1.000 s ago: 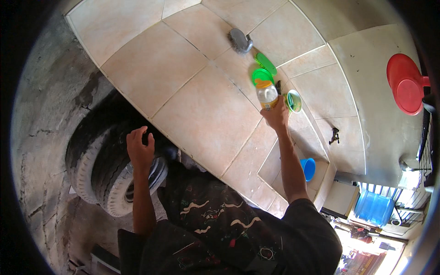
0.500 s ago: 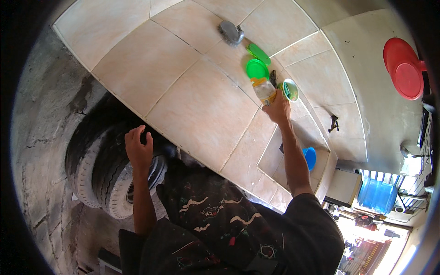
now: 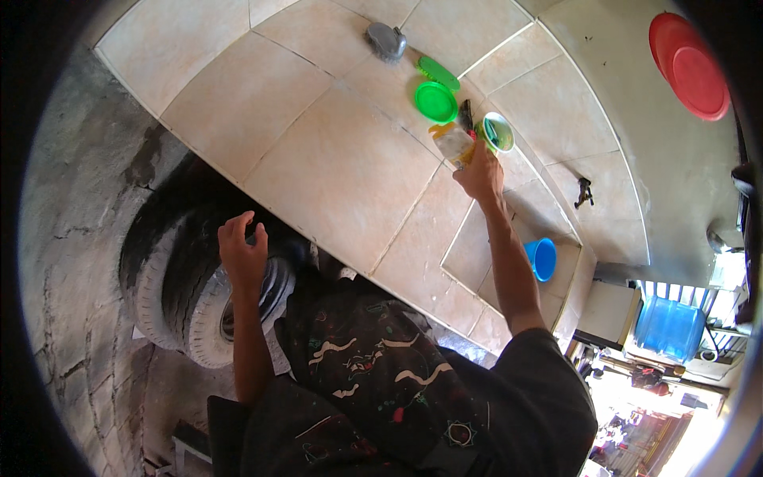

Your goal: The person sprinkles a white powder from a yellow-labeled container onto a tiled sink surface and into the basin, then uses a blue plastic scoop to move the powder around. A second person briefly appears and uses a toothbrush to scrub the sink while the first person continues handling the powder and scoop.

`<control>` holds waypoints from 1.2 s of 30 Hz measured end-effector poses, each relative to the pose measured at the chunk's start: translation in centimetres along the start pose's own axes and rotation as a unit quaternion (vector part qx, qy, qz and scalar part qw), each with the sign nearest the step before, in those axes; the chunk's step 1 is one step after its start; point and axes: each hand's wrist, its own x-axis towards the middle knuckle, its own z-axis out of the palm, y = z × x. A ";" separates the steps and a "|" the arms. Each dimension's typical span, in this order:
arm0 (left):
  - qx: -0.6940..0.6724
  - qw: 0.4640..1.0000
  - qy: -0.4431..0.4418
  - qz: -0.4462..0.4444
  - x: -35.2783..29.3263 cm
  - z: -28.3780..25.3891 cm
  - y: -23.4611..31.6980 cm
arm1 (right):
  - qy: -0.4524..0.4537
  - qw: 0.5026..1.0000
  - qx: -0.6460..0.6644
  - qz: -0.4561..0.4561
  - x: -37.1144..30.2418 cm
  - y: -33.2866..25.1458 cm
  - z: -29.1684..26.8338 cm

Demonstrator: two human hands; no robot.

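Note:
In my right hand (image 3: 481, 171) is a partly clear plastic packet (image 3: 453, 145) with yellow-orange markings, gripped at its near end over the tiled counter (image 3: 342, 171). Just beyond the packet lies a round green lid (image 3: 435, 102), and a green scrub brush (image 3: 439, 74) is past that. A white-and-green tub (image 3: 498, 133) with something green inside stands right by my knuckles. Between lid and tub is a small dark object (image 3: 466, 115) I cannot make out. My left hand (image 3: 242, 246) hangs in the air near the counter's front edge, holding nothing, thumb and curved fingers apart.
A grey-handled brush (image 3: 386, 42) lies farther back. A blue bucket (image 3: 541, 259) sits in the sunken basin, below a wall tap (image 3: 584, 192). Stacked tyres (image 3: 211, 326) stand below the counter at left. Red plastic ware (image 3: 695, 75) hangs on the right wall.
The view has shifted slightly, so the counter things sit a little higher and the blue bucket shows more. My right hand still grips the packet beside the tub; my left hand has hardly moved.

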 end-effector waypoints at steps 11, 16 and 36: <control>0.042 0.998 0.005 -0.056 -8.2 -1.3 1.8 | 0.007 0.998 -0.038 -0.050 1.1 0.9 1.0; 0.014 0.999 0.018 -0.036 -8.9 -0.4 4.3 | -0.017 0.996 -0.040 -0.080 2.5 1.7 1.2; -0.035 0.848 -0.041 0.528 21.7 16.2 22.7 | -0.063 0.995 0.019 -0.074 4.4 1.5 -9.3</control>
